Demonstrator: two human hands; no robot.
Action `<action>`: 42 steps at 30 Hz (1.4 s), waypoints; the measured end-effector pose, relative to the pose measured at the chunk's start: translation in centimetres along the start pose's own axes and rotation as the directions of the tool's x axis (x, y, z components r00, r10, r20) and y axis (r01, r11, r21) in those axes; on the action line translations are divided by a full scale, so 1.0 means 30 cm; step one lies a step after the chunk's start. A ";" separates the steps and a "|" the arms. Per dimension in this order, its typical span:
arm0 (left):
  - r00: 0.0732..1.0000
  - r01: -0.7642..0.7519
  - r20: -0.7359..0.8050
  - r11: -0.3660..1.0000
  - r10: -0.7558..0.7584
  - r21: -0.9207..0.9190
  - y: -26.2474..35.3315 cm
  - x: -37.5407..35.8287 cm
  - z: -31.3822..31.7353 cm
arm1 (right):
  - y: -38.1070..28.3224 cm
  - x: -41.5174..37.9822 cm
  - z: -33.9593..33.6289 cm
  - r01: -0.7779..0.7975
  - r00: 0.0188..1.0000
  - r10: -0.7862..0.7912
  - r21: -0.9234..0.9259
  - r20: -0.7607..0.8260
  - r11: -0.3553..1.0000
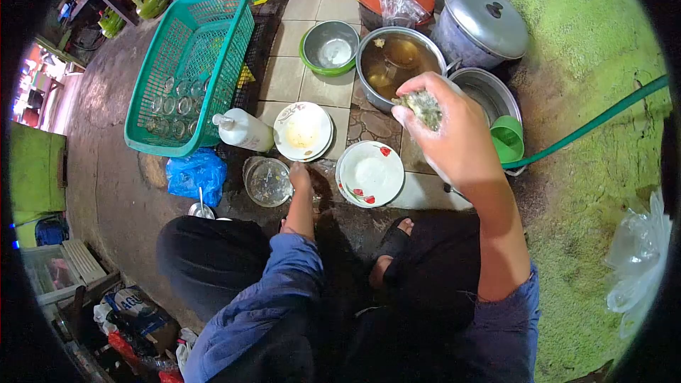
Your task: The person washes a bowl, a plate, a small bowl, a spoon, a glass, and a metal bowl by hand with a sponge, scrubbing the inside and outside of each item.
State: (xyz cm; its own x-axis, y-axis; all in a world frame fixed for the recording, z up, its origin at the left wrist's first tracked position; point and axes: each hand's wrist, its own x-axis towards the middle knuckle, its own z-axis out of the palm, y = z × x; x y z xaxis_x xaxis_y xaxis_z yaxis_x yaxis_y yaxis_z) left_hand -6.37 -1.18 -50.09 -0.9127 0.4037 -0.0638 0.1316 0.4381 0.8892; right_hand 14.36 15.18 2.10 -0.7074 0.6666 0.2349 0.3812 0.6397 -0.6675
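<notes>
Raised on the right, my right hand [454,120] is closed around a soapy, greenish scouring sponge [423,109], with white foam on the fingers. My left hand [301,179] reaches low in the middle, its bunched fingers at the near rim of a stained plate [303,130]. That plate lies on at least one other. Just left of the hand is a clear glass bowl [267,181] with bits of residue. To its right rests a stack of white plates [370,174] with red flowers. Brownish water with things in it fills a metal pot [401,64] beyond my right hand.
A green basket [237,64] with several glasses stands at the left, near a white pump bottle [245,131]. Metal bowls [331,46], a lidded pot [486,21], a green dipper [506,139] and a green hose [596,122] surround the tiles. A blue plastic bag [196,176] lies left.
</notes>
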 end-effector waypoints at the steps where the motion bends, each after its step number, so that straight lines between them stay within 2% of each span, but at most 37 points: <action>1: 0.993 -0.111 -0.031 0.994 0.111 0.001 -0.099 0.057 0.013 | -0.005 0.000 0.002 -0.003 1.000 0.003 -0.002 0.013 1.000; 2: 0.994 -0.108 -0.032 0.994 0.108 0.002 -0.102 0.090 -0.002 | -0.007 0.002 0.003 -0.008 1.000 0.008 -0.004 0.026 1.000; 3: 0.996 0.086 0.005 0.995 -0.086 -0.058 -0.098 0.121 -0.013 | -0.006 0.005 0.004 -0.010 1.000 0.010 -0.005 0.030 1.000; 4: 0.960 0.277 0.054 0.955 -0.273 -0.108 -0.093 0.141 -0.013 | -0.003 0.006 0.003 0.001 0.999 -0.001 0.003 0.038 1.000; 5: 0.960 0.280 0.058 0.954 -0.275 -0.106 -0.086 0.153 -0.004 | 0.002 0.008 0.001 0.010 0.999 -0.010 0.009 0.045 1.000; 7: 0.891 0.416 0.064 0.748 -0.450 -0.517 -0.084 0.170 0.019 | 0.011 0.013 0.000 -0.004 0.999 0.004 0.004 0.045 1.000; 11: 0.885 0.431 0.141 0.667 -0.444 -0.607 -0.023 0.193 -0.029 | 0.026 0.020 -0.004 -0.001 1.000 0.001 0.003 0.026 1.000; 13: 0.839 0.545 0.240 0.754 -0.489 -0.366 -0.019 0.233 -0.047 | 0.033 0.019 0.000 -0.012 1.000 0.012 -0.006 0.028 1.000; 14: 0.839 0.545 0.242 0.754 -0.488 -0.367 -0.015 0.234 -0.040 | 0.035 0.017 0.001 -0.021 0.999 0.021 -0.014 0.031 1.000; 15: 0.837 0.540 0.313 0.590 -0.449 -0.600 -0.015 0.234 -0.027 | 0.036 0.017 0.001 -0.020 0.999 0.020 -0.017 0.029 1.000; 16: 0.842 0.513 0.370 0.366 -0.393 -0.777 -0.014 0.237 -0.012 | 0.036 0.016 0.000 -0.046 0.998 0.047 -0.017 0.042 0.999; 19: 0.883 0.432 0.311 0.347 -0.352 -0.832 -0.076 0.274 0.055 | 0.039 0.009 0.000 -0.076 0.996 0.078 -0.045 0.046 0.996; 20: 0.865 0.455 0.328 0.320 -0.379 -0.831 -0.120 0.298 0.078 | 0.041 0.006 0.002 -0.079 0.996 0.081 -0.064 0.034 0.995; 21: 0.863 0.458 0.331 0.315 -0.382 -0.831 -0.080 0.291 0.085 | 0.043 0.004 0.001 -0.080 0.996 0.083 -0.068 0.038 0.994; 23: 0.913 0.290 0.085 0.489 -0.399 -0.822 0.061 0.257 0.075 | 0.045 0.001 0.000 -0.090 0.995 0.094 -0.081 0.046 0.993; 24: 0.912 0.293 0.088 0.487 -0.401 -0.823 0.048 0.260 0.079 | 0.045 0.001 0.002 -0.090 0.994 0.095 -0.084 0.048 0.992; 26: 0.922 0.314 0.179 0.392 -0.344 -0.865 0.026 0.269 0.075 | 0.043 -0.002 0.005 -0.056 0.998 0.058 -0.080 0.034 0.995; 30: 0.910 0.334 0.162 0.443 -0.381 -0.832 0.090 0.202 0.031 | 0.026 -0.002 0.007 -0.048 0.997 0.053 -0.094 0.054 0.994; 32: 0.868 0.411 0.216 0.403 -0.447 -0.818 0.110 0.162 -0.003 | 0.015 0.001 0.009 -0.085 0.991 0.091 -0.058 0.095 0.995; 33: 0.871 0.400 0.204 0.406 -0.446 -0.821 0.125 0.135 -0.023 | 0.012 0.003 0.009 -0.076 0.992 0.080 -0.050 0.097 0.996; 35: 0.874 0.388 0.238 0.313 -0.424 -0.867 0.148 0.072 -0.078 | 0.004 0.005 0.013 -0.013 0.993 0.018 -0.043 0.115 0.999; 37: 0.853 0.401 0.217 0.331 -0.475 -0.854 0.089 0.031 -0.132 | -0.018 0.004 0.015 -0.022 0.992 0.028 -0.047 0.125 0.999; 39: 0.795 0.502 0.353 0.210 -0.493 -0.839 0.010 0.001 -0.189 | -0.039 0.001 0.021 -0.035 0.990 0.041 -0.051 0.136 0.998; 40: 0.752 0.568 0.393 0.217 -0.529 -0.794 -0.004 -0.028 -0.226 | -0.047 -0.002 0.023 -0.028 0.990 0.035 -0.049 0.133 0.998; 41: 0.757 0.558 0.382 0.221 -0.530 -0.800 -0.015 -0.054 -0.253 | -0.054 -0.004 0.024 -0.023 0.991 0.029 -0.048 0.129 0.999; 42: 0.750 0.574 0.458 0.125 -0.477 -0.809 -0.025 -0.080 -0.276 | -0.061 -0.008 0.025 -0.019 0.992 0.024 -0.043 0.126 0.999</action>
State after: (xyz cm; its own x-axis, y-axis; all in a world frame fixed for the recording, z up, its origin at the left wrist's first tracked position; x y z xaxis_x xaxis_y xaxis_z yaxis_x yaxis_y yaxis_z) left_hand -7.48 -9.11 -46.85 -0.5697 0.4617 -0.6799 -0.8207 -0.3634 0.4409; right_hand 13.41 13.56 2.73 -0.7674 0.6283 0.1281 0.4193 0.6428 -0.6410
